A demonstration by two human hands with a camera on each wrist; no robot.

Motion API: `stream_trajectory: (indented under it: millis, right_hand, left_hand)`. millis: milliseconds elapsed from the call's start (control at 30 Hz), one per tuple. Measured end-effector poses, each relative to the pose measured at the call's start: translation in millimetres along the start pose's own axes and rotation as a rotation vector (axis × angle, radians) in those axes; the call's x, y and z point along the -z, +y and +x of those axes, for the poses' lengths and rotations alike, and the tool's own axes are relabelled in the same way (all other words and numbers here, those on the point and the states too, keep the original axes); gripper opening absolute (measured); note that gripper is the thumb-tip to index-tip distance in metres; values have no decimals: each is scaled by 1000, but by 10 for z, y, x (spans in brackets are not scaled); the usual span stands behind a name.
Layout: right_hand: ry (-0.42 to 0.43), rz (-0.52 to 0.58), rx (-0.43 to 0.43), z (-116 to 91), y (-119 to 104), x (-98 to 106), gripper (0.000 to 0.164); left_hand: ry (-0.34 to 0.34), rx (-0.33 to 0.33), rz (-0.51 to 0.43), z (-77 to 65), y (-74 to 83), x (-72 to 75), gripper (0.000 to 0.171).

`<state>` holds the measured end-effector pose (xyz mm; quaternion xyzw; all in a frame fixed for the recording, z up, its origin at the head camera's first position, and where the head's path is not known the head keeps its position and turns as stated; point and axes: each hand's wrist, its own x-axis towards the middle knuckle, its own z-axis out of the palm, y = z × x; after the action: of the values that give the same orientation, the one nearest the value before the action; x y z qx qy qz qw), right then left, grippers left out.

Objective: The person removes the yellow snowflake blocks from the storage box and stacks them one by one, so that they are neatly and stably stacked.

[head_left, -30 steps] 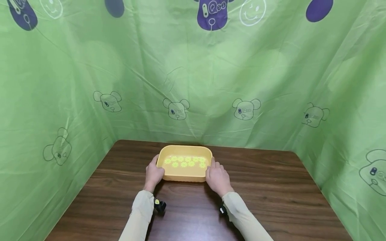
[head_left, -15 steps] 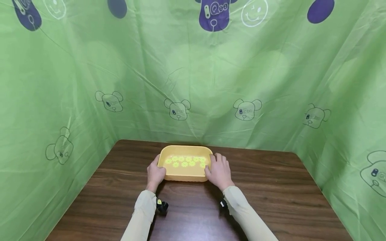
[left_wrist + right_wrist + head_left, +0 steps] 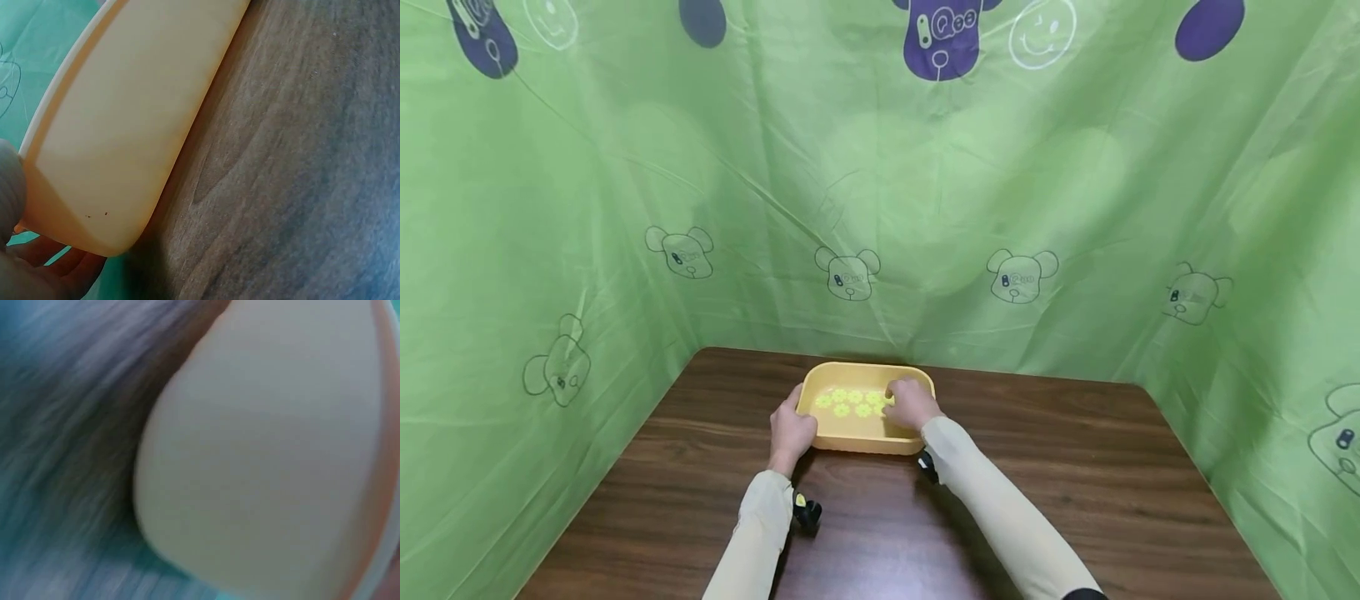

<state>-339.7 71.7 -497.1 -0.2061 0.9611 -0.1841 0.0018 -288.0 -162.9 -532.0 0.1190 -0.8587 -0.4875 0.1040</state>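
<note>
A yellow rectangular tray [image 3: 868, 444] with rounded corners sits near the table's far edge. On its floor lie several bright yellow-green flower shapes [image 3: 841, 410]; I cannot tell whether they are loose or printed. My left hand [image 3: 792, 429] grips the tray's left side, thumb at the near corner; in the left wrist view its fingers [image 3: 81, 275] curl under the outer wall. My right hand [image 3: 912, 404] reaches over the right side into the tray, fingers bent, thumb and forefinger apart by the rightmost flowers. The right wrist view shows mostly the tray's blurred outer wall [image 3: 262, 456].
The dark wood-grain table [image 3: 880, 533] spreads around the tray. Green curtains [image 3: 955, 175] with printed bear faces hang behind and along both sides. A small black wrist camera [image 3: 807, 512] is strapped at the left wrist.
My right hand has let go of the tray's right side, lifted, and moved left into the tray over the flower shapes. My left hand keeps its grip; the tray stays put.
</note>
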Motion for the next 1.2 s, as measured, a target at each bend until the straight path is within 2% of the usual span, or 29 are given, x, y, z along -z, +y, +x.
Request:
stream_trajectory:
  millis: [100, 233, 333, 500, 867, 1033, 1200]
  right_hand:
    - [-23, 16, -6, 89, -28, -47, 15]
    - [-37, 48, -66, 176, -61, -108, 49]
    - [-45, 62, -120, 206, -71, -150, 60]
    - [-79, 80, -183, 220, -74, -179, 57]
    - [-140, 111, -216, 201, -76, -153, 52]
    - [-108, 69, -246, 179, -111, -167, 49]
    - [-39, 45, -253, 152, -174, -155, 46]
  left_hand:
    - [2, -2, -1, -16, 0, -10, 76]
    - [0, -1, -3, -13, -10, -12, 77]
    - [0, -4, 2, -3, -21, -12, 76]
    - [2, -2, 15, 2, -22, -11, 75]
    - [9, -9, -2, -21, 12, -12, 76]
    - [9, -14, -5, -24, 15, -14, 75]
    - [13, -15, -2, -9, 6, -17, 75]
